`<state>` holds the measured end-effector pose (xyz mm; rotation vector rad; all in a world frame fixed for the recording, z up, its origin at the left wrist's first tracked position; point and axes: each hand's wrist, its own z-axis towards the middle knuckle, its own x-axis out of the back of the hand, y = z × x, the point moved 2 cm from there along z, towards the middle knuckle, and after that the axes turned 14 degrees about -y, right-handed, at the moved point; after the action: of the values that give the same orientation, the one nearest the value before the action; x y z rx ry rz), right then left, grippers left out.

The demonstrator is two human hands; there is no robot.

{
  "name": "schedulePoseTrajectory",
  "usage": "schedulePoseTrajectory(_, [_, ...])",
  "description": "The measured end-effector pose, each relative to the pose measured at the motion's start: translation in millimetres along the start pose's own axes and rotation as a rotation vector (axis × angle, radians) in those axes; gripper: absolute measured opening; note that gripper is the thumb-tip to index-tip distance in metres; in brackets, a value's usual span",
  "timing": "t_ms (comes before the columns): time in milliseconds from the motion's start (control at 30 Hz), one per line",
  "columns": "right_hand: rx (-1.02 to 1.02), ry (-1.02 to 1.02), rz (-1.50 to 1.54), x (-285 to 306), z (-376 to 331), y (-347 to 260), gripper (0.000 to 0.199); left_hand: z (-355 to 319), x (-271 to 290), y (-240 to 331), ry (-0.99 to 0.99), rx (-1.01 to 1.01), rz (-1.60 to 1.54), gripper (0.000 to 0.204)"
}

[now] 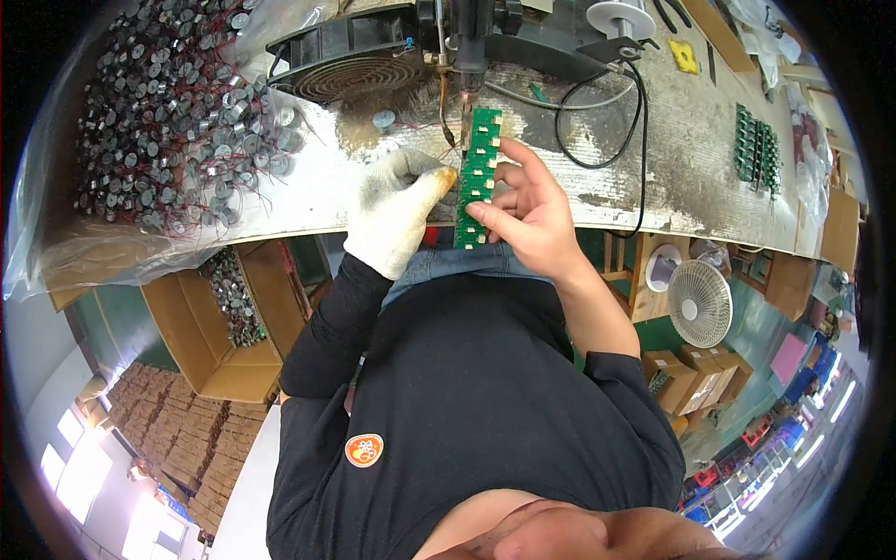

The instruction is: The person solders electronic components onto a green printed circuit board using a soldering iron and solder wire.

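Observation:
A long green circuit board strip [481, 166] with a row of small white connectors stands lengthwise in front of me, its far end under the soldering head [470, 56]. My right hand [534, 217] grips the strip from its right side, thumb on top and fingers behind the edge. My left hand [397, 210], in a white glove with browned fingertips, is closed in a pinch at the strip's left edge. What it pinches is too small to make out. Just beyond the glove, a small round motor [384, 119] with thin red wires lies on the worn workbench [322, 191].
Piled on the left are many round motors [177, 112] with red wires, on plastic sheeting. A black fan [355, 70] stands at the back, beside a solder spool [621, 19] and a looped black cable [644, 140]. More green boards [756, 149] lie on the right.

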<state>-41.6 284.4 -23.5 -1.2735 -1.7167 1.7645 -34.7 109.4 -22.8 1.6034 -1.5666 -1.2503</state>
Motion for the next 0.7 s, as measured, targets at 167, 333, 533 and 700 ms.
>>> schedulePoseTrajectory(167, [0.004,0.010,-0.003,-0.3,2.0,-1.5,0.067,3.4,0.9,-0.9,-0.025,-0.045,-0.041,0.015])
schedulePoseTrajectory(333, [0.007,0.007,-0.004,-0.1,3.5,-2.9,0.067,2.3,-0.9,3.4,-0.030,-0.007,-0.061,0.014])
schedulePoseTrajectory(533, [0.019,0.008,-0.004,-1.2,3.4,-5.3,0.067,2.4,-1.3,3.9,-0.035,-0.042,-0.035,0.012])
schedulePoseTrajectory(700, [0.026,0.004,0.000,0.9,2.2,1.3,0.067,5.5,-1.1,0.9,-0.032,0.006,0.008,0.013])
